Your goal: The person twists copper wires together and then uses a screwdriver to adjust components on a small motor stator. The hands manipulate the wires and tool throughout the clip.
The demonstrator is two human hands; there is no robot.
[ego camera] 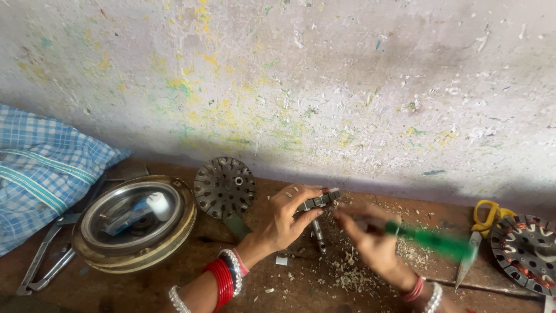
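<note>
I see my right hand (pixel 370 240), blurred, clenched around a green-handled screwdriver (pixel 434 240) low over the brown wooden surface (pixel 301 290) strewn with shavings. Just left, my left hand (pixel 286 217) grips a small dark slotted metal core with a shaft (pixel 317 203), held upright just above the surface. Farther back, a round perforated stator disc (pixel 224 186) leans against the paint-flecked wall (pixel 324 81).

Red bangles (pixel 220 282) are worn stacked on the left wrist, edged by beaded white ones (pixel 234 268) (one sits further up); the right wrist (pixel 424 293) is dressed likewise.
</note>
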